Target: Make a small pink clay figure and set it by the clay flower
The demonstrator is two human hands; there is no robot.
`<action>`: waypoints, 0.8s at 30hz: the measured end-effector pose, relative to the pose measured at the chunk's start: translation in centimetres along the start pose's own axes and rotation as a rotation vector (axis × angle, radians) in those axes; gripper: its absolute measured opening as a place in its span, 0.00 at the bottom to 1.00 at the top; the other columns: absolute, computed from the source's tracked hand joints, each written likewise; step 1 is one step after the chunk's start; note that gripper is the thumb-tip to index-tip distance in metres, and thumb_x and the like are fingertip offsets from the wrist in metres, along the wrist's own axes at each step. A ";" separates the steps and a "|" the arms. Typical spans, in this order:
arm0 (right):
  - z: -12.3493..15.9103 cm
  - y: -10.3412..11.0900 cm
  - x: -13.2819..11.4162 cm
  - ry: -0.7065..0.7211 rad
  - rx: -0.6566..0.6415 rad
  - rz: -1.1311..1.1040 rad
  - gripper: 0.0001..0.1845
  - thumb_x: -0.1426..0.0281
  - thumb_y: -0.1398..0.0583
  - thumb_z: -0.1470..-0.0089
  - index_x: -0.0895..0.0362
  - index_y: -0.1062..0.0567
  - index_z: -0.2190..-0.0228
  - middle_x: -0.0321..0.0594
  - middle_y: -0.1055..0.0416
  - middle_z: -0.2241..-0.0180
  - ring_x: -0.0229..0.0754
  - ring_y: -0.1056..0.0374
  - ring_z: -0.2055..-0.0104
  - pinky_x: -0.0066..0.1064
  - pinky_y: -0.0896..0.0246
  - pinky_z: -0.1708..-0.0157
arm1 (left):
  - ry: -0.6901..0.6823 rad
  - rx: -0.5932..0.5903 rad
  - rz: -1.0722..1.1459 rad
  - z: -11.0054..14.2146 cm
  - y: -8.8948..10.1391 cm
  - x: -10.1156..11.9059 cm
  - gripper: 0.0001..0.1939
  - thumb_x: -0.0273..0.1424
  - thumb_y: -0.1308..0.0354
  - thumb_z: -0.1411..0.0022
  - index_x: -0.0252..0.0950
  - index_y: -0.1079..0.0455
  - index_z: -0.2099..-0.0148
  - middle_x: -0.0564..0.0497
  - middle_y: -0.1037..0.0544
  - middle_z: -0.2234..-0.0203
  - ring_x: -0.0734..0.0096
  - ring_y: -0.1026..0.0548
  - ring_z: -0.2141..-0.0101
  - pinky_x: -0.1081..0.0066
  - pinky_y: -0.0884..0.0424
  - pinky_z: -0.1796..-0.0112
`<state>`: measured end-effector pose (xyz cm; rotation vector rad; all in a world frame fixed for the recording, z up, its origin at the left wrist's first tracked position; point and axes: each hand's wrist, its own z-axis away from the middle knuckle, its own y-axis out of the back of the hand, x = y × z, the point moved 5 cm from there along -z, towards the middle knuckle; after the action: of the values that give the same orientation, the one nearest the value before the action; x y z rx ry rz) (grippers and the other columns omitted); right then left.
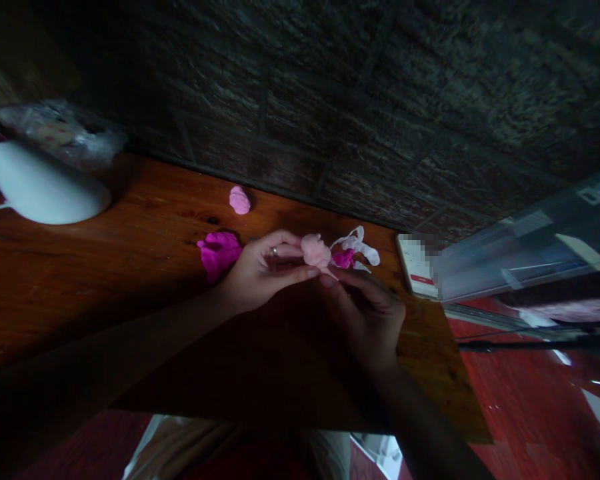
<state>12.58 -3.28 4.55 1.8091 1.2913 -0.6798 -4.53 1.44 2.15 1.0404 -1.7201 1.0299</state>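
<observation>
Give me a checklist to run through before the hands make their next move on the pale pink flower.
1. Left hand holding the pale pink flower: ok, pinched between thumb and fingers.
2. Light on the right hand: not ok, mostly in shadow.
3. Pink ruffled lump apart from both hands: ok, near the wall.
4. Magenta crumpled sheet clear of the left hand: cannot tell, they overlap in view.
5. Flower's underside sound: cannot tell, partly hidden.

Silver ring (275, 252), bare forearms (180, 327)

The slim band circles a finger of the left hand (260, 270), just off centre towards nine o'clock. Dark red cloth (245, 460) shows near six o'clock; at seven lies pale beige cloth (185, 437) with a whitish edge, dimly lit.
</observation>
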 end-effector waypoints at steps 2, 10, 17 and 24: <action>0.0 0.0 0.0 -0.008 -0.030 0.020 0.15 0.73 0.31 0.43 0.43 0.16 0.56 0.33 0.15 0.60 0.42 0.19 0.60 0.37 0.22 0.59 | 0.015 0.000 0.036 0.0 0.0 -0.1 0.16 0.29 0.27 0.44 0.36 0.28 0.57 0.46 0.13 0.59 0.61 0.15 0.55 0.62 0.22 0.49; 0.0 0.8 1.0 -0.016 -0.033 0.079 0.14 0.72 0.33 0.40 0.45 0.17 0.53 0.36 0.15 0.57 0.43 0.19 0.58 0.40 0.21 0.55 | 0.127 0.051 0.167 -0.2 0.5 -0.6 0.21 0.26 0.24 0.48 0.36 0.29 0.56 0.47 0.14 0.56 0.62 0.16 0.52 0.61 0.23 0.46; -0.3 0.3 0.0 0.075 -0.116 0.135 0.15 0.74 0.35 0.39 0.44 0.18 0.53 0.34 0.16 0.58 0.41 0.21 0.60 0.37 0.23 0.57 | 0.193 0.070 0.226 0.0 0.2 -0.8 0.19 0.27 0.24 0.48 0.36 0.27 0.56 0.50 0.14 0.58 0.65 0.16 0.56 0.66 0.20 0.54; -0.1 -0.1 -0.7 0.158 -0.146 0.161 0.15 0.76 0.35 0.39 0.47 0.19 0.53 0.37 0.17 0.59 0.41 0.21 0.59 0.35 0.24 0.58 | 0.320 0.021 0.412 -0.2 0.2 -1.1 0.17 0.27 0.26 0.46 0.37 0.21 0.53 0.47 0.15 0.56 0.65 0.17 0.57 0.68 0.21 0.54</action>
<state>12.26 -3.54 5.11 1.8514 1.2460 -0.3519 -4.30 1.95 1.11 0.5019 -1.6889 1.3910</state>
